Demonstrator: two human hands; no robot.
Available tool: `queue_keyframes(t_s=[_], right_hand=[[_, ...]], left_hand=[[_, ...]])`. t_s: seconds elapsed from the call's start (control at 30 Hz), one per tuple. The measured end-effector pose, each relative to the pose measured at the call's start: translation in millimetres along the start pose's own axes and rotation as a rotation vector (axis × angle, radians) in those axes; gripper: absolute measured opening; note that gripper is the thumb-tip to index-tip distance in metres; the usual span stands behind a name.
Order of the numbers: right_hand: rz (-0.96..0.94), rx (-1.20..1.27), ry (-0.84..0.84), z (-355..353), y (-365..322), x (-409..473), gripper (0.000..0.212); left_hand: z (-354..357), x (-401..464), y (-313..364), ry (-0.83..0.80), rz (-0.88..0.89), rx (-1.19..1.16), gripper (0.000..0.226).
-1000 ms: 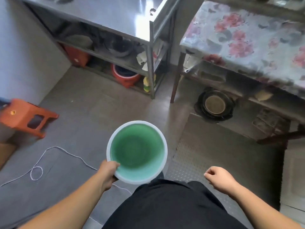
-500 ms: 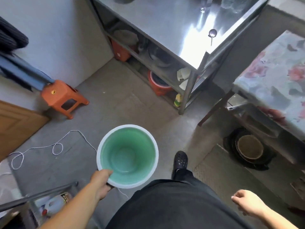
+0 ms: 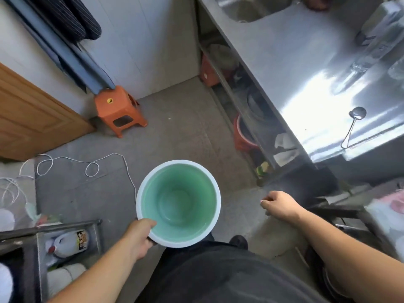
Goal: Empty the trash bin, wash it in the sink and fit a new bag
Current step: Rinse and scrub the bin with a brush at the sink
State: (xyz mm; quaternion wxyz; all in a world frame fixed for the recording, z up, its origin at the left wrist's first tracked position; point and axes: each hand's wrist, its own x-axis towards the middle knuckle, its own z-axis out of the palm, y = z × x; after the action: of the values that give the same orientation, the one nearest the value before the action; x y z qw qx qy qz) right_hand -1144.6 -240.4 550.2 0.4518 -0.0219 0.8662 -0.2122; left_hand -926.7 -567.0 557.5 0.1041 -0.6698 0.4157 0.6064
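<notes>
Green bin (image 3: pixel 178 203) in left hand (image 3: pixel 140 234); right hand (image 3: pixel 278 204) apart, seemingly empty.

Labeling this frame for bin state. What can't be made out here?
- Bin: outer wall and underside, hidden by its own rim in the head view; only the inside shows.
- Left hand: fingers under the rim, hidden by the bin.
- Sink: cut off by the top edge; no tap visible.
- Shelf under the counter: contents dark and blurred.
- Right hand: loosely curled, seems empty.
</notes>
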Motion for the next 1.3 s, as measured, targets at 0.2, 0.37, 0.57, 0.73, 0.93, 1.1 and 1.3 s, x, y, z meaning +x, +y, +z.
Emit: queue_keyframes(t_s=[0.2, 0.37, 0.57, 0.73, 0.93, 1.1, 1.3], right_hand=[[0.035, -0.058, -0.023, -20.2, -75.4, 66.5, 0.021], [0.163, -0.12, -0.053, -33.9, -99.2, 92.8, 0.022], [0.338, -0.076, -0.037, -61.7, -101.8, 115.6, 0.023], [0.353, -0.082, -0.061, -98.0, -149.8, 169.3, 0.026], [0.239, -0.142, -0.11, -157.7, -238.6, 260.7, 0.028], [0.099, -0.076, -0.138, -222.9, -325.5, 331.0, 0.027], [-0.01, -0.053, -0.081, -280.3, -401.4, 385.0, 0.019]], left_hand=[[1.7, 55.5, 86.9, 0.015, -0.042, -0.056, 0.027], [-5.2, 92.9, 189.2, 0.023, -0.048, -0.051, 0.028], [10.6, 119.4, 293.9, 0.036, -0.027, -0.034, 0.031], [43.9, 141.7, 365.0, 0.033, -0.033, -0.04, 0.025], [91.0, 152.5, 439.4, 0.04, -0.018, -0.067, 0.027], [121.2, 150.0, 516.7, 0.058, 0.009, -0.057, 0.027], [158.7, 153.8, 593.1, 0.029, 0.038, -0.043, 0.03]])
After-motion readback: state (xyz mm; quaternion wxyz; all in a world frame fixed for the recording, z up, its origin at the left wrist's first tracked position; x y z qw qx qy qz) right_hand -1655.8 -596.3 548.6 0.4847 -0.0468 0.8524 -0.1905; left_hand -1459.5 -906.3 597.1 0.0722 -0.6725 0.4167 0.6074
